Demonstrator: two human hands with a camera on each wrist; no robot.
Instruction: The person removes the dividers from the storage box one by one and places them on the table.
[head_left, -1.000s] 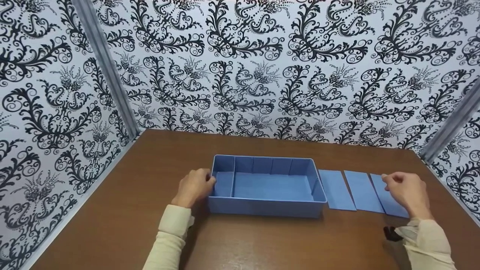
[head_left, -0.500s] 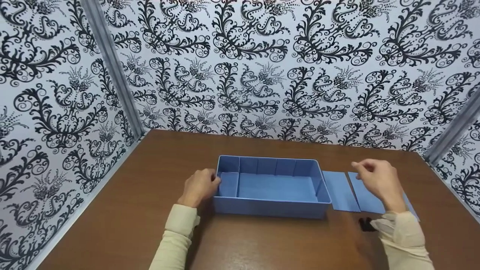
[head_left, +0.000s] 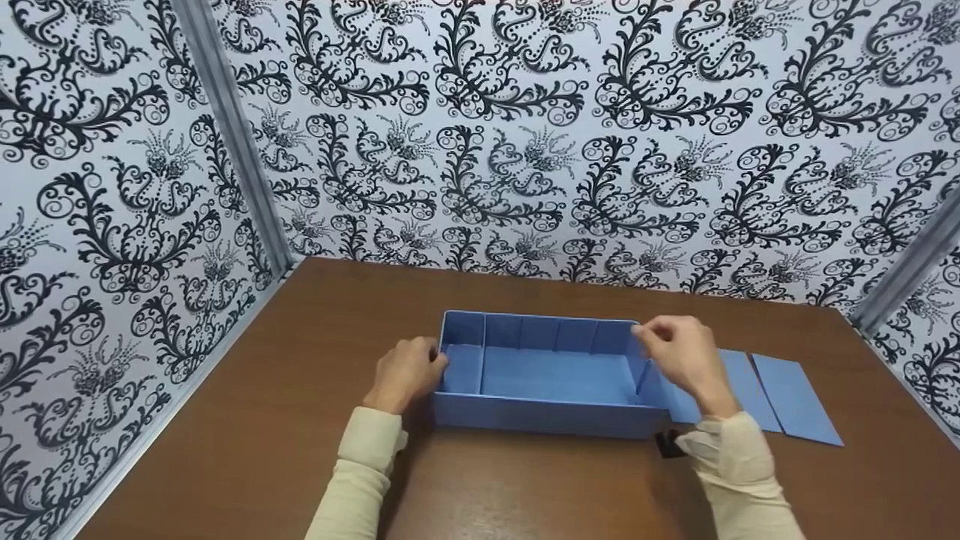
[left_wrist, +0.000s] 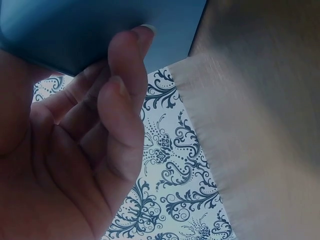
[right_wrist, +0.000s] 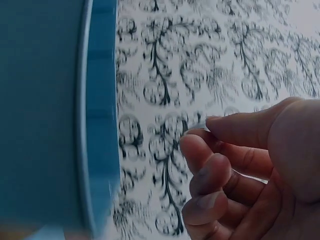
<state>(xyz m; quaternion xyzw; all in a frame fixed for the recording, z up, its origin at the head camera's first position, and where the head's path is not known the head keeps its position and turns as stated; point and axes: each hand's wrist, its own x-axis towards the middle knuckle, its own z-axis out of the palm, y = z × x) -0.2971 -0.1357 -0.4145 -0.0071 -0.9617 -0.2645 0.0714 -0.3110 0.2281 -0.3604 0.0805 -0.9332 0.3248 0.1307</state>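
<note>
A blue storage bin (head_left: 555,414) stands on the table, with one upright divider (head_left: 482,360) near its left end. My left hand (head_left: 405,373) grips the bin's left wall; in the left wrist view its curled fingers (left_wrist: 127,65) lie against the blue plastic. My right hand (head_left: 682,356) hovers by the far right corner of the bin, overlapping it in the head view. In the right wrist view, the right hand's fingers (right_wrist: 205,182) are loosely curled, thumb tip close to the index tip, and no held object shows.
Flat blue panels lie right of the bin: a right panel (head_left: 799,401), a middle panel (head_left: 754,394) and a near panel (head_left: 681,409) partly hidden by my right hand. The brown table (head_left: 360,300) meets a patterned wall (head_left: 525,150) at the back.
My right hand has moved left from over the rightmost panel to the bin's right end. The left hand keeps its grip, and the view has shifted slightly.
</note>
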